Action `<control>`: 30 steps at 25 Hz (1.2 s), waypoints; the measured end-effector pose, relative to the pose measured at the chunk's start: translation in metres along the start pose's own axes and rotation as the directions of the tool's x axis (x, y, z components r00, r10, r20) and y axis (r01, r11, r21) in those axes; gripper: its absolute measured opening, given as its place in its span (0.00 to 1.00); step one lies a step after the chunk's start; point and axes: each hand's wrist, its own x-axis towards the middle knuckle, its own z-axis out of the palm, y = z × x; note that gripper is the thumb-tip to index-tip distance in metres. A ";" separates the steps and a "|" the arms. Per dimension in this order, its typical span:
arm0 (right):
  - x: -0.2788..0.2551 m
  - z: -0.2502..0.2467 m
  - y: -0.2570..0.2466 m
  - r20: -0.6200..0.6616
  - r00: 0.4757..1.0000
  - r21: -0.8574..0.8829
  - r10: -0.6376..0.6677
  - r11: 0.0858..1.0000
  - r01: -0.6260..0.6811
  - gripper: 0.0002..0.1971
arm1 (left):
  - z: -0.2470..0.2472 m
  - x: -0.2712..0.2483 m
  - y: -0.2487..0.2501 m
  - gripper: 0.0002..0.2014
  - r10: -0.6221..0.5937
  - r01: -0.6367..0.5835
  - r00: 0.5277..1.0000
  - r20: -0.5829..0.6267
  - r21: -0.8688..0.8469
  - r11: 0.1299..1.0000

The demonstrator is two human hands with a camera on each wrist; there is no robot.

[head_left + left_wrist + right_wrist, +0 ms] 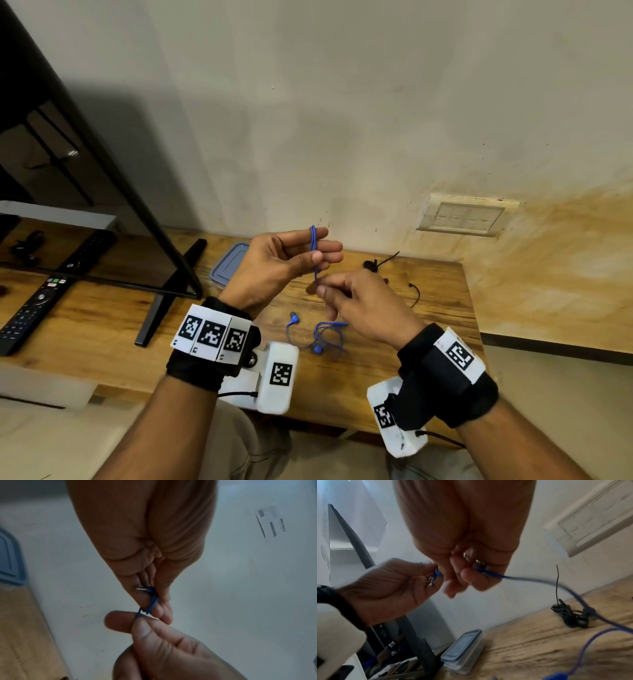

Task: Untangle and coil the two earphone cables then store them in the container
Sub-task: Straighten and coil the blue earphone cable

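Head view. Your left hand is raised above the wooden table, palm toward you, with the blue earphone cable looped over its extended fingers and pressed there by the thumb. The held loop runs near vertical, top end pointing up toward the wall. Your right hand sits just below and right of it, thumb and forefinger pinched on the same cable where it leaves the left hand. The slack drops to the table in loose curls with both blue earbuds lying near your wrists. The black earphone cable lies bunched at the table's far side, one strand trailing right. The lidded container sits flat behind your left hand, beside the TV stand foot. A remote lies at left.

Left wrist view. Fingers of the left hand close on the blue cable; the metal plug points left, across the palm. The right hand pinches the cable just beneath.

Right wrist view. The right hand clamps the blue cable, which runs right and down to the table. The left hand holds the plug end, tip pointing down. The container stays closed, long axis angled away from you; the black cable is bunched near the wall.
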 end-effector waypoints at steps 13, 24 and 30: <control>0.012 -0.035 0.022 -0.549 0.749 -0.235 -0.372 0.928 0.289 0.03 | 0.000 -0.007 0.001 0.18 -0.156 0.021 0.948 0.276 0.435 0.900; 0.024 0.004 0.020 -0.199 0.961 0.230 0.190 0.963 -0.142 0.06 | -0.004 -0.003 0.004 0.17 -0.033 -0.008 0.975 0.220 0.183 0.983; 0.003 0.020 -0.002 0.085 0.986 0.060 0.142 0.987 -0.147 0.09 | -0.016 0.010 -0.014 0.17 0.039 0.001 0.996 -0.076 0.469 0.883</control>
